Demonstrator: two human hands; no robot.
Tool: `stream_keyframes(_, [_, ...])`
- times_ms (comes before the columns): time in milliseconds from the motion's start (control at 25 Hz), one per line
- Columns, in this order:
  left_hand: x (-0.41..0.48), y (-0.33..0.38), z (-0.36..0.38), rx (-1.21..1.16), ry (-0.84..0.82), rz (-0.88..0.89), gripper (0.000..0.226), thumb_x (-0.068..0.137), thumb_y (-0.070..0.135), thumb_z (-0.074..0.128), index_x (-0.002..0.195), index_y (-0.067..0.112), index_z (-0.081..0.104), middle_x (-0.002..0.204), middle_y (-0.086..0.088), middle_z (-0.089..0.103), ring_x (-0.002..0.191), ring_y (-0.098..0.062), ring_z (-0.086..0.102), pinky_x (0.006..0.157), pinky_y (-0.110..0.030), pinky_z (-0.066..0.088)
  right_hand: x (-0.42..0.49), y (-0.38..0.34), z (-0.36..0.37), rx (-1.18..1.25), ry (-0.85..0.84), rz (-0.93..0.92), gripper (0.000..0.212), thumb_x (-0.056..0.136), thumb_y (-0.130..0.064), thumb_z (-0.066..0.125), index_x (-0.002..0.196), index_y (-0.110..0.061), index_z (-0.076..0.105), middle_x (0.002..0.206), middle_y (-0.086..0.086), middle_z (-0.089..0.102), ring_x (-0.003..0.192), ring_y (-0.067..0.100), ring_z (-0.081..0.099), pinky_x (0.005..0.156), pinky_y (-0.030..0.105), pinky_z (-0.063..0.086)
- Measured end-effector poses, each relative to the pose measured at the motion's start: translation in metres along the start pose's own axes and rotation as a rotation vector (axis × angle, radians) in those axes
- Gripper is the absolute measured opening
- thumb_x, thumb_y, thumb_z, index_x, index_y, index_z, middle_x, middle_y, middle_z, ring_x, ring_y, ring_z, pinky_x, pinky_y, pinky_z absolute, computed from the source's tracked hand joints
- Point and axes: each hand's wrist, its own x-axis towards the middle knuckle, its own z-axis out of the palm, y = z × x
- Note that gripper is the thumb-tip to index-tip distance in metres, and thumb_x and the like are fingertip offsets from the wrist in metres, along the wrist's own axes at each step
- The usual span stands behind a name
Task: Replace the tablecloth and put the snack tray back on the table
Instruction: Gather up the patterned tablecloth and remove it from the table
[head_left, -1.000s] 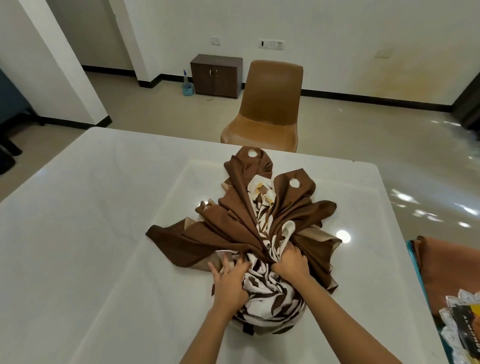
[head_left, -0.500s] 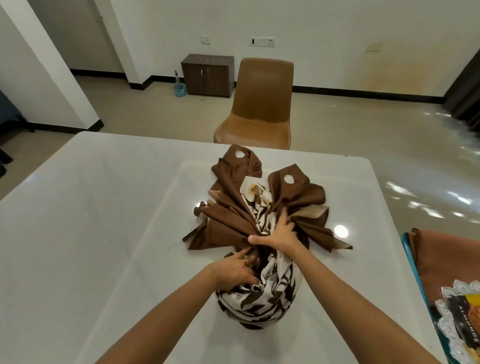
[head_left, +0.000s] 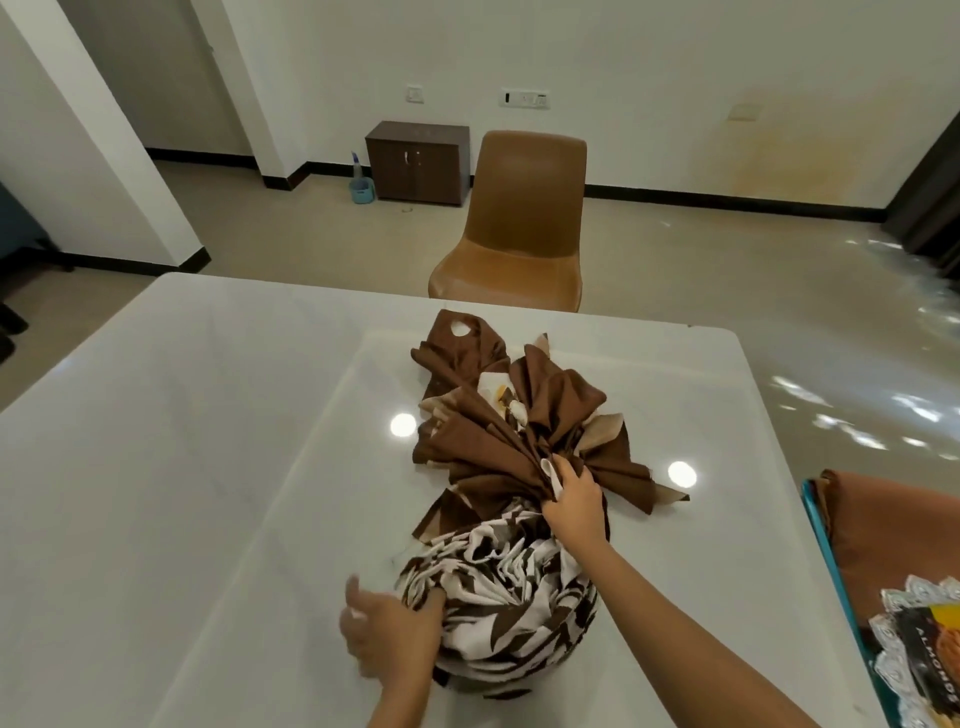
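A brown and white patterned tablecloth lies bunched in a heap on the bare white table. Its brown border with round holes fans out toward the far edge. My right hand grips the gathered neck of the cloth where the brown folds meet. My left hand is at the near left side of the rounded bundle, its fingers dug into the patterned fabric; the hand is blurred. The snack tray, with a lace-edged liner and snack packets, shows at the right edge, off the table.
A tan chair stands behind the table's far edge. A brown cloth lies on a teal-rimmed surface at the right beside the snack tray. A small dark cabinet and a blue bottle holder stand against the back wall.
The bundle has been pushed further together and turned. My left hand dropped from the top of the bundle to its near left side. My right hand kept hold of the gathered neck.
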Motion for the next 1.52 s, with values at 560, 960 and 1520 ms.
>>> stream_keyframes(560, [-0.008,0.081,0.081,-0.01,-0.231,0.145,0.137,0.05,0.081,0.068,0.148,0.005,0.009,0.152,-0.018,0.022,0.14,-0.036,0.022,0.115,-0.048,0.023,-0.046,0.0,0.01,0.132,-0.196,-0.191,0.062,0.07,-0.02,0.049,0.131,-0.012,0.046,0.115,0.008,0.062,0.107,0.034,0.055,0.088,0.046,0.049])
stream_keyframes(960, [0.022,0.078,0.089,0.325,-0.306,0.617,0.091,0.062,0.056,0.074,0.134,0.012,0.041,0.13,-0.008,0.054,0.123,-0.029,0.049,0.105,-0.045,0.039,-0.06,0.021,0.012,0.65,-0.003,0.153,0.024,0.088,-0.041,0.064,0.09,-0.018,0.059,0.137,0.007,0.029,0.12,0.022,0.042,0.108,0.038,0.036])
stream_keyframes(1520, [0.005,0.117,0.098,1.536,-0.541,1.56,0.037,0.093,0.025,0.05,0.127,0.011,0.055,0.135,-0.007,0.053,0.14,-0.022,0.027,0.116,-0.057,-0.01,0.013,0.031,-0.03,0.374,-0.026,0.136,0.095,0.073,-0.02,0.077,0.15,-0.02,0.022,0.129,0.016,0.055,0.116,0.034,0.055,0.095,0.036,0.048])
